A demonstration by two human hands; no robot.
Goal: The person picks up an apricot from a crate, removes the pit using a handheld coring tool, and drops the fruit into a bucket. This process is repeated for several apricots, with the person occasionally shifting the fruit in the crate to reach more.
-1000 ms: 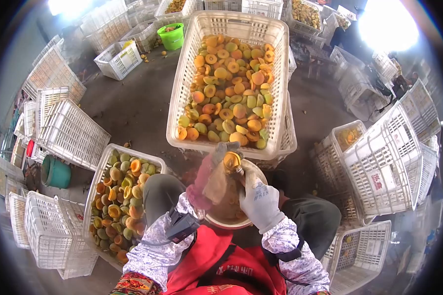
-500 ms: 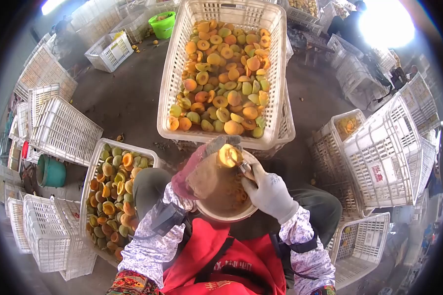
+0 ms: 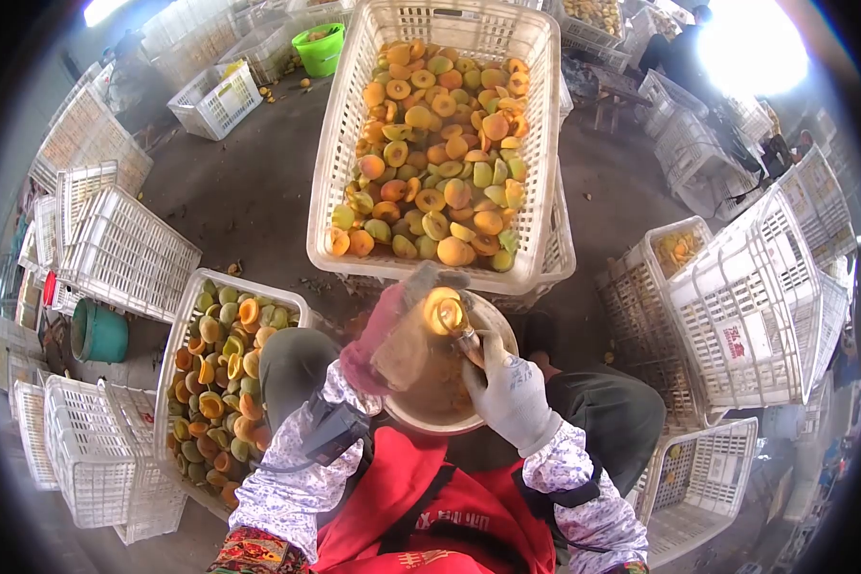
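Note:
My left hand, in a worn red and grey glove, is closed round a yellow peach half, cut face up. In a white glove, my right hand grips a small coring tool whose metal end meets the peach's lower right edge. Both hands are over a round pale bucket between my knees. Wet scraps seem to lie inside it, partly hidden by my hands. In front stands a white crate full of halved peaches.
Beside my left knee is another crate of peach halves. Stacked white crates line the left, with more crates on the right. A teal bucket lies at left; a green bucket stands farther back.
The peach half and both hands have shifted slightly down. My right hand has turned a little, and the tool now sits at the fruit's lower edge.

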